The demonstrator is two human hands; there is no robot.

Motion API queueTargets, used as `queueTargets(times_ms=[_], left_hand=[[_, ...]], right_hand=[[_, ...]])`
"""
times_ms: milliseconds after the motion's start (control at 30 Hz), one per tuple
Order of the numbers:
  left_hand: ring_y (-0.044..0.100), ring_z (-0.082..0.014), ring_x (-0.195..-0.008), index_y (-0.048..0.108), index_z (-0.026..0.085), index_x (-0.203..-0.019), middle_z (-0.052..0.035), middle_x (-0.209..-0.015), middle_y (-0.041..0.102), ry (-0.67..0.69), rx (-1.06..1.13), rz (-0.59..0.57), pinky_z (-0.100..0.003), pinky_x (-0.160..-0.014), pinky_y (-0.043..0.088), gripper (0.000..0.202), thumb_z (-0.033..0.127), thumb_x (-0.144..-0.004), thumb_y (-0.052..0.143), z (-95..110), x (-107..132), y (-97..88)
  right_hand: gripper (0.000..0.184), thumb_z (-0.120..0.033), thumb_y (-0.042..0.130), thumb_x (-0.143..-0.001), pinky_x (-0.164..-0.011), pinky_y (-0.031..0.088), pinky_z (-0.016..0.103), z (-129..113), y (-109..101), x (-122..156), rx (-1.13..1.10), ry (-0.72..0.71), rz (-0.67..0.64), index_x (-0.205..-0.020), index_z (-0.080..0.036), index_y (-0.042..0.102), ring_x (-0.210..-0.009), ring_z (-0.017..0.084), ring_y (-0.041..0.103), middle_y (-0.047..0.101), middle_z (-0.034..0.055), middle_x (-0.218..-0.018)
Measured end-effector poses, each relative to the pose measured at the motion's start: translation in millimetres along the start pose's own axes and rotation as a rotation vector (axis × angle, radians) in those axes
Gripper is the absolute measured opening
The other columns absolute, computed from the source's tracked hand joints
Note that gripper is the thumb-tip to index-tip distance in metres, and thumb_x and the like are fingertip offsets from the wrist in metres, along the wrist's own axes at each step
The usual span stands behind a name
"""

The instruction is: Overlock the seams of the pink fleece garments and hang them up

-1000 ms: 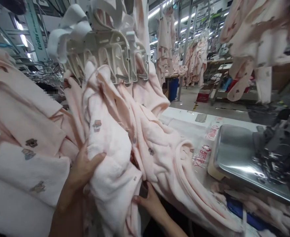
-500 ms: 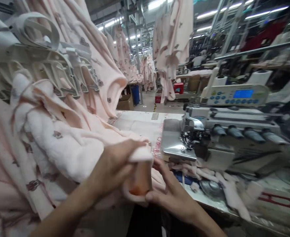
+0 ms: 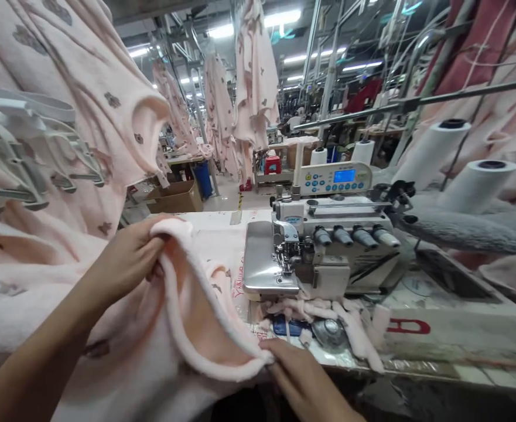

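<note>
A pale pink fleece garment (image 3: 126,340) with small dark prints spreads over the left side and front of the table. My left hand (image 3: 130,255) is closed on the upper edge of its opening. Down at the opening's lower right corner, my right hand (image 3: 295,375) pinches the edge. Between the two hands the opening is stretched into a long loop, and the plain inner side shows. The overlock sewing machine (image 3: 328,240) stands just beyond, its metal plate (image 3: 260,258) apart from the fabric. Some right-hand fingers are hidden.
Fleece scraps (image 3: 354,328) and a round metal dish (image 3: 330,333) lie before the machine. White thread cones (image 3: 481,184) stand at right. Clip hangers (image 3: 24,152) and a hanging garment (image 3: 103,99) fill the left. A cardboard box (image 3: 174,196) sits on the floor beyond.
My hands have moved apart, the left up and leftward, the right slightly down. The small rolled opening is now stretched wide. The view has turned to the right.
</note>
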State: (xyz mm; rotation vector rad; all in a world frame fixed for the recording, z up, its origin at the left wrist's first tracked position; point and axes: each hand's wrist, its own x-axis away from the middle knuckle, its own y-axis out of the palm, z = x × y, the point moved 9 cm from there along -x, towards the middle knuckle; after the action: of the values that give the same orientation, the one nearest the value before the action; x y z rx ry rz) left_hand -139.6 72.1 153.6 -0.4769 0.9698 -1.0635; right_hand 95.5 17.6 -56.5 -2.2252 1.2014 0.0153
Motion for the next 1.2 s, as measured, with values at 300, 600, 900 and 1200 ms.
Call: queueTargets(times_ms=[300, 600, 900, 1200], left_hand=[[0.046, -0.0253, -0.12, 0.043, 0.019, -0.125, -0.0104, -0.124, 0.055, 0.443, -0.174, -0.171, -0.048, -0.105, 0.03, 0.038, 0.032, -0.089, 0.042, 70, 42, 160.2], [0.053, -0.0218, -0.084, 0.053, 0.018, -0.087, -0.0046, -0.088, 0.06, 0.396, -0.139, -0.419, -0.037, -0.075, 0.042, 0.014, 0.022, -0.091, 0.04, 75, 55, 212.4], [0.053, -0.0202, -0.081, 0.052, 0.019, -0.084, -0.0028, -0.083, 0.058, 0.388, -0.143, -0.381, -0.033, -0.074, 0.04, 0.008, 0.017, -0.088, 0.045, 74, 37, 226.1], [0.052, -0.019, -0.078, 0.05, 0.018, -0.078, -0.0025, -0.08, 0.056, 0.362, -0.118, -0.427, -0.031, -0.07, 0.039, 0.01, 0.013, -0.085, 0.045, 75, 34, 225.5]], right_hand=[[0.013, -0.031, 0.052, -0.083, -0.054, 0.038, 0.022, 27, -113, -39, 0.196, 0.36, 0.369, -0.087, -0.022, 0.059, -0.057, 0.015, 0.055, 0.064, -0.0024, -0.069], [0.02, -0.034, 0.05, -0.082, -0.054, 0.034, 0.022, 39, -115, -47, 0.154, 0.427, 0.274, -0.071, -0.02, 0.058, -0.06, 0.015, 0.053, 0.06, -0.0022, -0.063], [0.024, -0.033, 0.048, -0.085, -0.056, 0.031, 0.024, 40, -123, -52, 0.346, 0.468, 0.433, -0.068, -0.021, 0.06, -0.061, 0.017, 0.057, 0.064, 0.0001, -0.062], [0.025, -0.032, 0.043, -0.089, -0.058, 0.034, 0.023, 37, -120, -52, 0.312, 0.411, 0.375, -0.076, -0.022, 0.062, -0.066, 0.018, 0.061, 0.067, 0.0004, -0.068]])
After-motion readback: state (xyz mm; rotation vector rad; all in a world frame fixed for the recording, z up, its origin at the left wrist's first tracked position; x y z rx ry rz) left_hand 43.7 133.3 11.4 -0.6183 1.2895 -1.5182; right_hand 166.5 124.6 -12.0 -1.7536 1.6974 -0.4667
